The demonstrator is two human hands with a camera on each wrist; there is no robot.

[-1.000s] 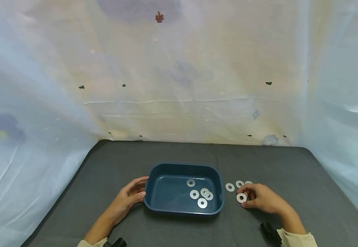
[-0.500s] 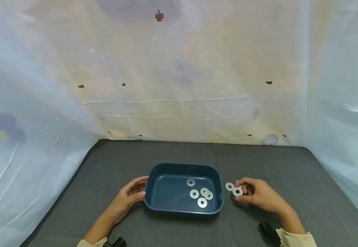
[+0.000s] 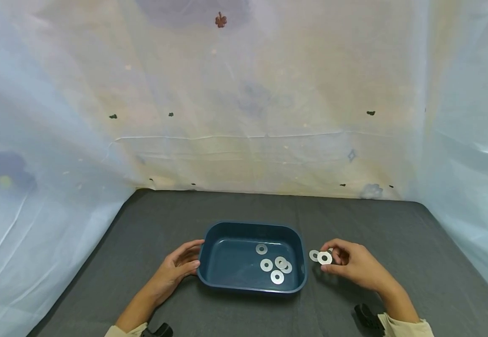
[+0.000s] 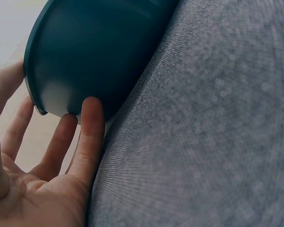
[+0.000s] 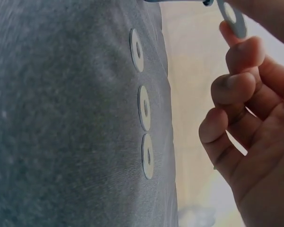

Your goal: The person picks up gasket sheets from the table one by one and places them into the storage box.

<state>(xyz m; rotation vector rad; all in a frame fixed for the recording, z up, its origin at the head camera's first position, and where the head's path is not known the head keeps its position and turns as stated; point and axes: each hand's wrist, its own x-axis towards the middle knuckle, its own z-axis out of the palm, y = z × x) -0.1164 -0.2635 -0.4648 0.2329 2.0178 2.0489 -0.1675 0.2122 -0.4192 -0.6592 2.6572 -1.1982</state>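
Observation:
A dark blue rectangular tray point(image 3: 250, 290) sits on the grey cloth, with several flat metal washers point(image 3: 272, 278) lying in its right half. At its left end is my left hand point(image 3: 172, 269), fingers and thumb touching the outer wall; the left wrist view has these fingers point(image 4: 91, 137) fairly straight against the tray wall point(image 4: 90, 52). To the right of the tray, my right hand point(image 3: 359, 267) pinches one washer point(image 3: 319, 259) between thumb and fingertips, raised off the cloth. Three more washers lie flat below that hand in the right wrist view, the nearest-to-tray washer point(image 5: 134, 47) uppermost.
Grey cloth point(image 3: 244, 206) covers the table around the tray. Pale patterned sheets point(image 3: 244, 93) hang behind it and at both sides. A black strap device point(image 3: 367, 318) is on the right wrist, below a beige sleeve.
Over the last second my right hand has moved left and slightly away with the pinched washer, closer to the tray, then almost stopped. My left hand and the tray have stayed put.

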